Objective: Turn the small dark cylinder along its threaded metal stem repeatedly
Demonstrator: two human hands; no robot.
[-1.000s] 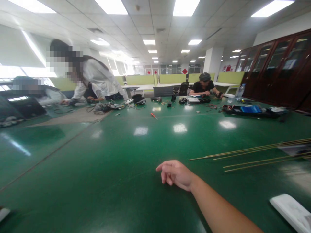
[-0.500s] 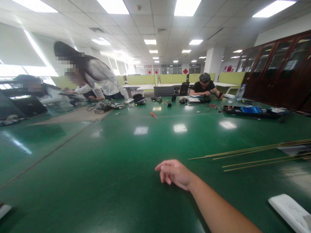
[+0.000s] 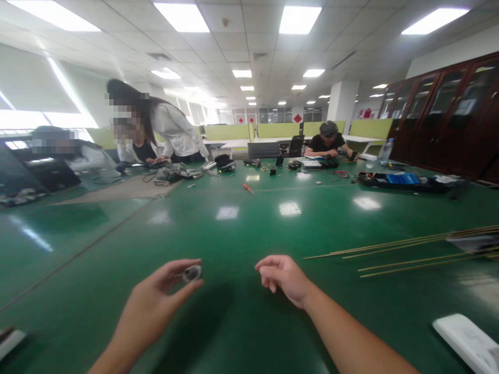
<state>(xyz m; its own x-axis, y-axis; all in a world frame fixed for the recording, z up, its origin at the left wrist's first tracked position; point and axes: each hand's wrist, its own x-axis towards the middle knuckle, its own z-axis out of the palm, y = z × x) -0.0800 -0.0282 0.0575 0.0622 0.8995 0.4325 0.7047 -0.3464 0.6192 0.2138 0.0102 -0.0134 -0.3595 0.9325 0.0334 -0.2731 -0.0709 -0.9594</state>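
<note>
L grip pinching small round thing btwn thumb & fingertips, over counter; R grip relaxed, half-curled.

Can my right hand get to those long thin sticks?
Probably yes: the right hand is near the left ends of the thin sticks, and nothing seems to stand between them.

Surface: green, smooth and glossy; mirrors the ceiling lights. Small round piece: pale rim with a slight shine; metal or clear plastic cannot be told apart. Slender rods: smooth, yellowish; material not identifiable. White block: smooth, plastic in appearance. Screwdriver: red handle, plastic-like. Bottle: clear plastic. Cabinet: dark polished wood, glass panes. Mat: beige, matt. Jacket: white creased cloth
</note>
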